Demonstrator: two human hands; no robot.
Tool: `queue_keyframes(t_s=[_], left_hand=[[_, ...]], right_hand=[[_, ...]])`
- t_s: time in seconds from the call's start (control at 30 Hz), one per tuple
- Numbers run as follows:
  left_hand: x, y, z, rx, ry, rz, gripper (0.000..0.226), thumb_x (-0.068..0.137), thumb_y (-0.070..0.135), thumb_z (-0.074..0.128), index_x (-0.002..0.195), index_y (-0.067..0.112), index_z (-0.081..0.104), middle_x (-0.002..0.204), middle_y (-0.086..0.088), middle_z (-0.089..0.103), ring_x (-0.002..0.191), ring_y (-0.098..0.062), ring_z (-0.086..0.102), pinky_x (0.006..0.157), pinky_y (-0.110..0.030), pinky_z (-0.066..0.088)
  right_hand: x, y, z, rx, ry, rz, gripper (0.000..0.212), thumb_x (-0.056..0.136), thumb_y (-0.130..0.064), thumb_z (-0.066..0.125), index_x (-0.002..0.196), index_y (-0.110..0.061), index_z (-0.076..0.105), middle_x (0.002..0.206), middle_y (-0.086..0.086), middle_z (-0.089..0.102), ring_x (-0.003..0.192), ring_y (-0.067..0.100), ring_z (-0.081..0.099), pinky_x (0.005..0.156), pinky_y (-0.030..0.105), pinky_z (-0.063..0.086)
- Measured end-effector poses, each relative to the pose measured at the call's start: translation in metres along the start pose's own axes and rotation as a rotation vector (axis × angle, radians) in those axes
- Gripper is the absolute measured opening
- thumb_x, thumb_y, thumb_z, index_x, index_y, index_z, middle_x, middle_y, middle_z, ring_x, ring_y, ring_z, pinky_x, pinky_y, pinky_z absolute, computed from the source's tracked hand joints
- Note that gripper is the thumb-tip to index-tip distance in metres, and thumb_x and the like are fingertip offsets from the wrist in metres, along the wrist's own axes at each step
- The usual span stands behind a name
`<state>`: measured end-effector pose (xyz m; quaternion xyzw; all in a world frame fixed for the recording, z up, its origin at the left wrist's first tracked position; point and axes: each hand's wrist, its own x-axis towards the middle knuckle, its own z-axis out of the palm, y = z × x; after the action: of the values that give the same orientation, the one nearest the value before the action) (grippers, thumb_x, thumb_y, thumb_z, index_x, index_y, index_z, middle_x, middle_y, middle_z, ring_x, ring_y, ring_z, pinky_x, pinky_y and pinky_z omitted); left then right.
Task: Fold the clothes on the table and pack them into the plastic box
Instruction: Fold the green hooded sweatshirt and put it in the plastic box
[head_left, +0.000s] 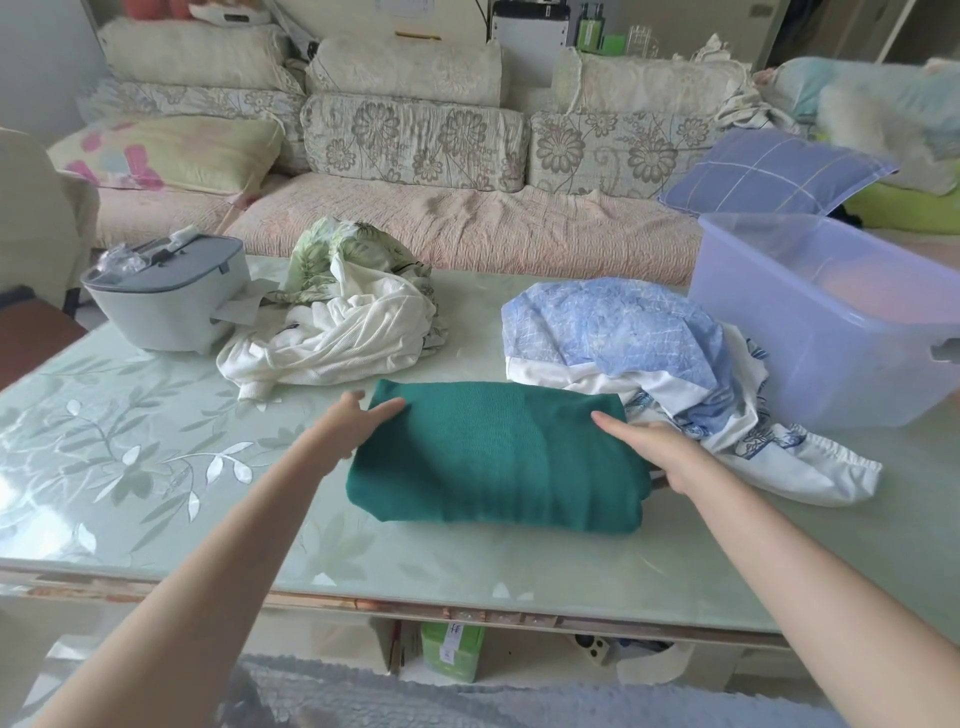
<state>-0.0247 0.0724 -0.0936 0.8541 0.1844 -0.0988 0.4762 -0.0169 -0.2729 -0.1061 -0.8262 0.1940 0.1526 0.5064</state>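
Observation:
A folded green knit garment (493, 457) lies on the glass table (130, 467) in front of me. My left hand (348, 423) grips its left edge, thumb on top and fingers tucked underneath. My right hand (660, 447) grips its right edge the same way. A crumpled pile of white and leaf-print clothes (343, 317) sits behind to the left. A blue and white heap (649, 353) lies to the right, beside the translucent plastic box (831, 322), which stands open at the table's right end.
A grey appliance (166, 296) stands at the table's back left. Behind the table runs a sofa (415, 218) with floral cushions and a blue checked pillow (774, 174). A green carton (452, 649) sits on the shelf under the tabletop.

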Motion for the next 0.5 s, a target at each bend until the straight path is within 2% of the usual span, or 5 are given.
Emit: queue_keyframes(t_s=[0.13, 0.23, 0.33, 0.4, 0.5], left_hand=[[0.006, -0.001, -0.006, -0.088, -0.212, -0.079, 0.065, 0.084, 0.054, 0.059, 0.125, 0.004, 0.054, 0.117, -0.007, 0.062, 0.104, -0.023, 0.060, 0.094, -0.034, 0.049], [0.011, -0.002, -0.009, -0.018, -0.177, -0.032, 0.076, 0.080, 0.056, 0.063, 0.137, 0.009, 0.044, 0.135, -0.008, 0.052, 0.119, -0.025, 0.052, 0.105, -0.036, 0.039], [0.010, 0.007, -0.012, 0.114, -0.068, 0.124, 0.087, 0.082, 0.046, 0.067, 0.150, 0.016, 0.022, 0.153, -0.007, 0.029, 0.137, -0.026, 0.032, 0.108, -0.036, 0.028], [0.009, 0.018, -0.013, 0.241, -0.092, 0.279, 0.086, 0.082, 0.044, 0.068, 0.150, 0.019, 0.022, 0.155, -0.003, 0.025, 0.139, -0.022, 0.029, 0.105, -0.031, 0.028], [0.016, 0.042, -0.013, 0.358, -0.213, 0.384, 0.081, 0.081, 0.050, 0.065, 0.148, 0.025, 0.027, 0.152, 0.004, 0.031, 0.137, -0.017, 0.034, 0.102, -0.027, 0.031]], right_hand=[[0.001, -0.008, -0.004, -0.018, -0.066, 0.050, 0.075, 0.059, -0.065, 0.075, 0.114, -0.016, 0.064, 0.115, 0.006, 0.065, 0.104, 0.026, 0.061, 0.089, 0.040, 0.052], [0.003, -0.010, -0.006, -0.079, -0.072, 0.016, 0.091, 0.043, -0.074, 0.075, 0.113, -0.018, 0.063, 0.115, 0.003, 0.065, 0.106, 0.023, 0.060, 0.091, 0.038, 0.051], [0.003, -0.019, -0.011, -0.162, -0.056, -0.138, 0.075, 0.061, -0.065, 0.076, 0.117, -0.017, 0.059, 0.127, 0.003, 0.059, 0.112, 0.019, 0.056, 0.095, 0.031, 0.044], [0.006, -0.032, -0.019, -0.257, -0.123, -0.215, 0.086, 0.067, -0.058, 0.076, 0.137, -0.020, 0.046, 0.145, 0.001, 0.042, 0.130, 0.018, 0.043, 0.100, 0.027, 0.035], [0.007, -0.068, -0.021, -0.399, -0.324, -0.247, 0.097, 0.064, -0.058, 0.077, 0.145, -0.023, 0.035, 0.152, -0.002, 0.033, 0.139, 0.015, 0.031, 0.108, 0.027, 0.023]])
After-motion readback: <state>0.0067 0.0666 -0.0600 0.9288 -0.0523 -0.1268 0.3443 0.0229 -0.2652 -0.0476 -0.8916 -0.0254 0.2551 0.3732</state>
